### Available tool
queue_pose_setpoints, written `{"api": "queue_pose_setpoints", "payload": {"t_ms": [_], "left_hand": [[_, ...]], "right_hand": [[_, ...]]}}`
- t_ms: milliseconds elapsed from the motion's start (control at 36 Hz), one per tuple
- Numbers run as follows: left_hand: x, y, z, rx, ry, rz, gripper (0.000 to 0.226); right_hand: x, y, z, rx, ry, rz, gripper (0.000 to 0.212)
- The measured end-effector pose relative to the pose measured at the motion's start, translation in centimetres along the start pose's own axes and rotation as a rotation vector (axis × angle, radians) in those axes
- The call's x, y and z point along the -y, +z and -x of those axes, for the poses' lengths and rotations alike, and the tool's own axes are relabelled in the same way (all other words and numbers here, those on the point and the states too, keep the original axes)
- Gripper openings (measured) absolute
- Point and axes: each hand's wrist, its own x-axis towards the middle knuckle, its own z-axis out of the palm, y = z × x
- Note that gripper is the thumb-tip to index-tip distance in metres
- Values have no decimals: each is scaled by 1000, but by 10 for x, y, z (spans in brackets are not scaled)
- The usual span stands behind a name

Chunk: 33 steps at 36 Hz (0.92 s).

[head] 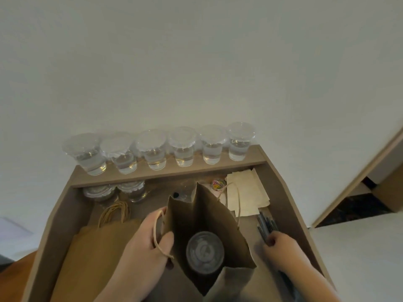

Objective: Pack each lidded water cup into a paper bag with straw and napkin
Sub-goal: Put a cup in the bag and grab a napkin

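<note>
lidded cup (205, 251) upright inside open paper bag (209, 210). left hand (144, 243) pinches bag's left wall. right hand (281, 247), right of bag, fingers curled on straws (266, 223). straws likely light, slick: pinch 1 mid-length. napkins (246, 195) behind bag, right: soft, lift 1 by corner.

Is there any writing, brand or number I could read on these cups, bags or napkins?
None can be read.
Cup lid inside the open paper bag: raised marks, too blurred to read.
Flat paper bags, napkins, straws, lidded cups on the shelf: no print shows.
</note>
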Motion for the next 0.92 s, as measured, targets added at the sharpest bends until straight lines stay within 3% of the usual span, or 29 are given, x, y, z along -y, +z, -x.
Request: {"api": "queue_pose_setpoints", "payload": {"t_ms": [222,417,500,639,694,750,833,917], "left_hand": [[2,8,-6,-31,10,-29,41],[6,10,-9,-39,-4,-24,43],[9,8,-10,-42,-6,-45,39],[10,5,-9,-50,-19,-56,38],[9,5,-8,-51,-12,-54,38],[8,5,-7,-36,-12,-38,38],[8,3,-7,-29,2,-21,40],[9,1,-8,-22,17,-12,46]], "right_hand": [[-8,26,-16,-50,-5,214,14],[3,4,-11,-25,-19,66,20],[15,-35,12,-153,-222,-43,13],[58,-133,103,-432,-762,-421,9],[80,-163,142,-420,-1010,-704,7],[98,-172,167,-361,-1176,-820,17],[126,-156,180,-383,-1293,-631,4],[147,-126,167,-360,-1232,-215,8]]}}
